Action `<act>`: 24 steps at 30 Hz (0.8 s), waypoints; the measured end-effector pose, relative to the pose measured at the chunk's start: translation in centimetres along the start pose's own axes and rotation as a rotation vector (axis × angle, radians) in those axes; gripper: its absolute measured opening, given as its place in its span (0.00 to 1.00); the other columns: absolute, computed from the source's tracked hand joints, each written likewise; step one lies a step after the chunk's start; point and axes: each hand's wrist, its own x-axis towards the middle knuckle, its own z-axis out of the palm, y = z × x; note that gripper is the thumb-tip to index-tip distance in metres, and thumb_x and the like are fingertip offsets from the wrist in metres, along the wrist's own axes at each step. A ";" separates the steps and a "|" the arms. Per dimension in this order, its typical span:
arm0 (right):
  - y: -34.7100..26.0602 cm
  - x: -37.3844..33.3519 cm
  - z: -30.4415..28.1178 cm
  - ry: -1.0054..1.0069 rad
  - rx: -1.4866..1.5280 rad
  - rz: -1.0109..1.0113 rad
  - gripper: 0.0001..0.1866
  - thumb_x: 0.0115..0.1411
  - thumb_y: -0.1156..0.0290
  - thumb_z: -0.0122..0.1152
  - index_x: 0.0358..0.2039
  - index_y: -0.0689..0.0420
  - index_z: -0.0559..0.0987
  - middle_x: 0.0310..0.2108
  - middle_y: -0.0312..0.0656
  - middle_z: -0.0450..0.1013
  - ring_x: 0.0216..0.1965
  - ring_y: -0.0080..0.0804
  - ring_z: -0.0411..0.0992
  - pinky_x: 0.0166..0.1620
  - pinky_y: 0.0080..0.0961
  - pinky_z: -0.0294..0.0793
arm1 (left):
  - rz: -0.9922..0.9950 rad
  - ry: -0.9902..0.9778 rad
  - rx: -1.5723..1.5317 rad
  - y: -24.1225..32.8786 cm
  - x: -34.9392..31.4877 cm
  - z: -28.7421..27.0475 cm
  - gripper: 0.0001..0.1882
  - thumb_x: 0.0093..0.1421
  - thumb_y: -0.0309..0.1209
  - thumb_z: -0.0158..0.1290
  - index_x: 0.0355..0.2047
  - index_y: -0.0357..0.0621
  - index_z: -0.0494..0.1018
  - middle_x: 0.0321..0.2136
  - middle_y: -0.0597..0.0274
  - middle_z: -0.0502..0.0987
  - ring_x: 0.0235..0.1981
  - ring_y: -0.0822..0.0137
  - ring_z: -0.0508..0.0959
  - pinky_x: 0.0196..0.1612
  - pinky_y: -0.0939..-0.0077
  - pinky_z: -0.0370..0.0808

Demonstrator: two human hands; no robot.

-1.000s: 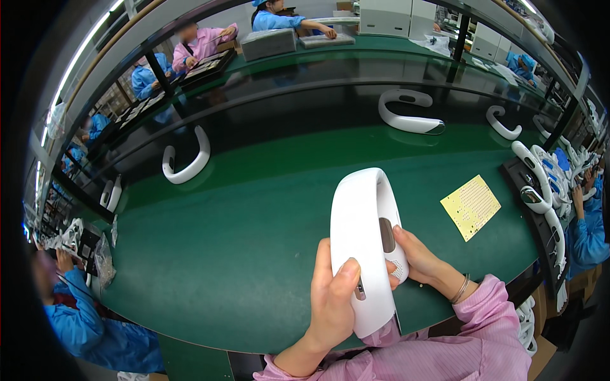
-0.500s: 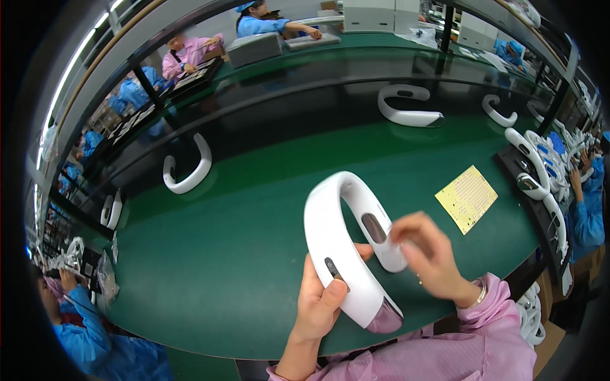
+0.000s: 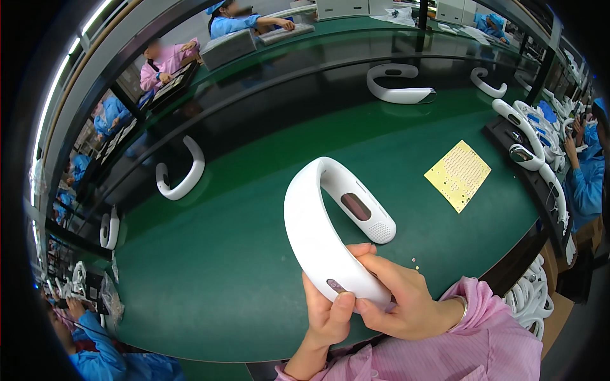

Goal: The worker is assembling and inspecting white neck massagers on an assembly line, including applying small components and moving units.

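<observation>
Both hands hold a white C-shaped neck massager [image 3: 311, 222] above the near part of the green table. My left hand [image 3: 327, 317] grips the near arm from below, its thumb beside the small dark button panel. My right hand [image 3: 406, 298] is closed round the end of that same arm, thumb on the outside and fingers behind, so the tip is hidden. The other arm points away from my hands, showing a dark oval window [image 3: 356, 206] and a perforated patch [image 3: 380, 231] on its inner face.
A yellow sheet [image 3: 459, 174] with rows of small dots lies to the right. More white massagers rest on the table, one left [image 3: 184, 181], one far [image 3: 400, 89], one far right [image 3: 489, 82]. A black tray [image 3: 527, 171] holds others at the right edge. Co-workers sit around.
My right hand has moved from the massager's far arm down to the near arm's end and closed on it. The massager has shifted slightly left in the view, and the view itself has moved.
</observation>
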 end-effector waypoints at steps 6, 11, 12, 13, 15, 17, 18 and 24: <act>0.2 0.1 0.6 0.064 0.059 0.043 0.23 0.49 0.70 0.59 0.45 0.66 0.69 0.31 0.50 0.71 0.29 0.41 0.73 0.36 0.27 0.72 | 0.062 0.058 0.063 -0.5 -0.1 0.3 0.30 0.57 0.40 0.47 0.50 0.30 0.52 0.44 0.42 0.67 0.43 0.53 0.73 0.46 0.53 0.74; 0.7 0.1 0.9 0.062 0.115 0.055 0.23 0.50 0.70 0.59 0.46 0.66 0.69 0.31 0.50 0.71 0.29 0.41 0.73 0.36 0.27 0.72 | 0.087 0.034 0.047 -0.9 -0.2 -0.2 0.28 0.60 0.37 0.45 0.51 0.30 0.47 0.47 0.36 0.66 0.45 0.48 0.72 0.44 0.59 0.73; 0.7 0.2 0.7 0.047 0.121 0.060 0.23 0.50 0.70 0.59 0.46 0.65 0.69 0.31 0.50 0.71 0.30 0.41 0.73 0.36 0.27 0.72 | 0.080 0.026 0.040 -0.9 -0.1 -0.3 0.28 0.60 0.38 0.44 0.51 0.30 0.47 0.47 0.36 0.65 0.46 0.48 0.72 0.44 0.59 0.73; 0.8 0.3 0.5 0.031 0.127 0.066 0.23 0.50 0.71 0.59 0.46 0.65 0.69 0.32 0.50 0.71 0.30 0.41 0.73 0.36 0.27 0.72 | 0.072 0.019 0.033 -0.9 0.0 -0.4 0.28 0.61 0.38 0.44 0.51 0.31 0.47 0.48 0.36 0.65 0.46 0.48 0.72 0.45 0.59 0.73; 0.6 0.6 0.1 0.003 0.102 0.044 0.23 0.50 0.71 0.58 0.47 0.65 0.68 0.32 0.49 0.72 0.30 0.41 0.73 0.35 0.27 0.72 | 0.065 0.026 0.010 -0.7 0.1 -0.2 0.28 0.61 0.38 0.44 0.51 0.31 0.47 0.48 0.36 0.65 0.46 0.47 0.72 0.45 0.58 0.73; 0.2 0.8 -0.2 -0.016 0.075 0.030 0.23 0.50 0.71 0.58 0.47 0.65 0.68 0.32 0.48 0.72 0.29 0.41 0.73 0.34 0.27 0.72 | 0.066 0.020 0.007 -0.6 0.1 -0.2 0.28 0.61 0.38 0.43 0.51 0.31 0.47 0.48 0.36 0.65 0.46 0.47 0.72 0.45 0.58 0.73; 0.1 0.8 -0.4 -0.024 0.061 0.030 0.23 0.50 0.71 0.58 0.47 0.65 0.69 0.32 0.47 0.72 0.29 0.40 0.73 0.34 0.27 0.72 | 0.069 0.011 0.014 -0.6 0.1 -0.3 0.27 0.61 0.38 0.43 0.51 0.31 0.47 0.49 0.36 0.64 0.46 0.47 0.72 0.45 0.58 0.73; 0.2 0.4 -0.2 0.013 -0.016 -0.010 0.22 0.50 0.71 0.59 0.46 0.65 0.70 0.30 0.45 0.72 0.26 0.38 0.72 0.31 0.26 0.72 | 0.061 0.094 0.075 -0.4 -0.1 0.9 0.32 0.60 0.45 0.45 0.52 0.30 0.50 0.44 0.41 0.66 0.40 0.52 0.74 0.44 0.47 0.74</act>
